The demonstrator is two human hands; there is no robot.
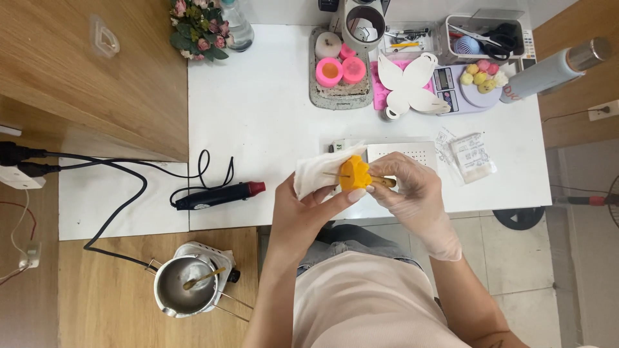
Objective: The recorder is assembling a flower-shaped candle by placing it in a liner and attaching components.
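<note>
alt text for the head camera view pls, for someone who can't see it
Seen from above, a person's left hand holds an orange mould and white tissue while the gloved right hand pushes a thin stick into it. On the white table lie a heat gun, pink moulds and a scale.

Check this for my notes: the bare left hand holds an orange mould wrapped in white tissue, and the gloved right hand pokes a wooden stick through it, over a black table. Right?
Not quite: the table is white, not black, as the head view shows. The rest stands: the bare left hand holds the orange mould in white tissue, and the gloved right hand works the wooden stick through it.
</note>
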